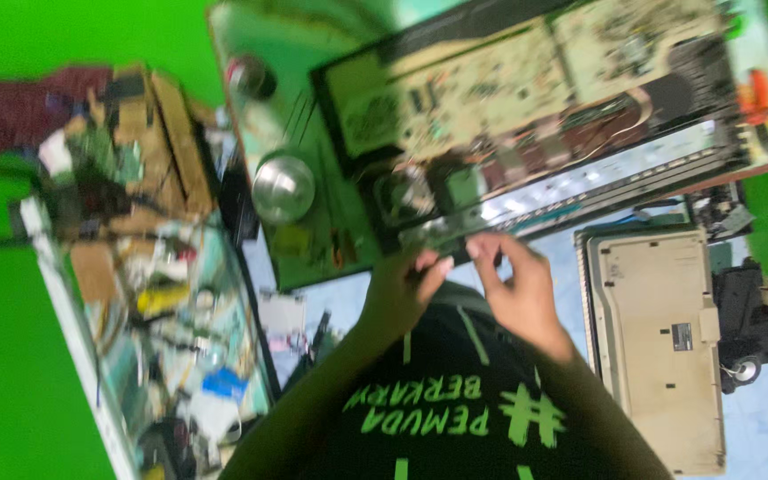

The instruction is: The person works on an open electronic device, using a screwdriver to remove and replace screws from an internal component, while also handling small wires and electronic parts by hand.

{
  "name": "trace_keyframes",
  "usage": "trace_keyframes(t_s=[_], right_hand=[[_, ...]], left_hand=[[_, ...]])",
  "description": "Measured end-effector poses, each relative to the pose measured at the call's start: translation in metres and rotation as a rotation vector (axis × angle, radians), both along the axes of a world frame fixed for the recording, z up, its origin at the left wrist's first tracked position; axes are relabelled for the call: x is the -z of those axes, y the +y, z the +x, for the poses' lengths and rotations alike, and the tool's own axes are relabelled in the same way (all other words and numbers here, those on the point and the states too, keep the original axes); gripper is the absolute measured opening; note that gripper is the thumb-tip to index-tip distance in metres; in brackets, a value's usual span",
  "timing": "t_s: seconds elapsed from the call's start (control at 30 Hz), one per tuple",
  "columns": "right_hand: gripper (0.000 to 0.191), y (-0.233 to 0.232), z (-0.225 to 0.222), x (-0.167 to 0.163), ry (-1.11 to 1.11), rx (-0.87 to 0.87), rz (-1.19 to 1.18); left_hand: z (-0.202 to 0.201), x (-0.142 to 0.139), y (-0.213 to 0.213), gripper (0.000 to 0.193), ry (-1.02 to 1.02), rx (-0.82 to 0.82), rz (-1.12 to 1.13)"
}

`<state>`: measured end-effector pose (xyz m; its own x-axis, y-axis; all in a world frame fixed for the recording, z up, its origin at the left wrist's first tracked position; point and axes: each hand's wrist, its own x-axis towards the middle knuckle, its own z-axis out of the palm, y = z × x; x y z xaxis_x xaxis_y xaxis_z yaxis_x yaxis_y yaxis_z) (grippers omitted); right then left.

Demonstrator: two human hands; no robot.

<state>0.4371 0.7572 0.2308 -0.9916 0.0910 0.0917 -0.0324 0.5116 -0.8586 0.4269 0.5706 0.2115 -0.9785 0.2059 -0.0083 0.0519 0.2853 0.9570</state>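
While your head tilted over the worktop point(313, 53), the largest thing before you was an opened electronic device point(544, 107): a dark, flat chassis with pale green circuit boards, brown wiring and a bright metal strip along its near edge. Beside it to the right lay a beige rear cover point(660, 347), detached and flat. A cluttered shelf point(144, 293) of parts stood at the left, with a shiny metal dome point(283, 188) near it. Your left hand point(402, 289) and right hand point(517, 289) met at the chassis's near edge, fingers pressed together pinching a small dark part point(473, 252), too blurred to identify.
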Motion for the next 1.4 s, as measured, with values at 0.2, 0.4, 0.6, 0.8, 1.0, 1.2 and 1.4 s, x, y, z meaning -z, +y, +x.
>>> trace_keyframes(t_s=[0.2, 0.4, 0.6, 0.8, 1.0, 1.2, 1.4], right_hand=[[0.010, 0.028, 0.020, -0.019, -0.058, 0.228, -0.080], [0.015, 0.087, 0.060, -0.034, 0.025, 0.415, -0.106], [0.016, 0.162, 0.087, -0.031, 0.021, 0.533, -0.203], [0.015, 0.245, 0.095, -0.040, 0.020, 0.518, -0.128], [0.014, 0.318, 0.079, -0.048, 0.027, 0.473, -0.095], [0.010, 0.367, 0.035, -0.040, 0.050, 0.460, -0.107], [0.013, 0.398, -0.016, -0.035, 0.028, 0.431, -0.098]], left_hand=[[-0.010, -0.020, 0.034, 0.010, -0.035, 0.158, 0.138], [-0.014, -0.041, 0.093, 0.013, 0.133, 0.322, 0.033], [-0.022, -0.049, 0.167, 0.011, 0.090, 0.429, 0.092], [-0.014, -0.052, 0.259, 0.016, 0.071, 0.376, 0.115], [-0.019, -0.049, 0.330, 0.016, 0.001, 0.395, 0.073], [-0.056, -0.040, 0.376, 0.020, 0.066, 0.346, 0.112], [-0.105, -0.031, 0.412, 0.014, -0.020, 0.301, 0.046]])
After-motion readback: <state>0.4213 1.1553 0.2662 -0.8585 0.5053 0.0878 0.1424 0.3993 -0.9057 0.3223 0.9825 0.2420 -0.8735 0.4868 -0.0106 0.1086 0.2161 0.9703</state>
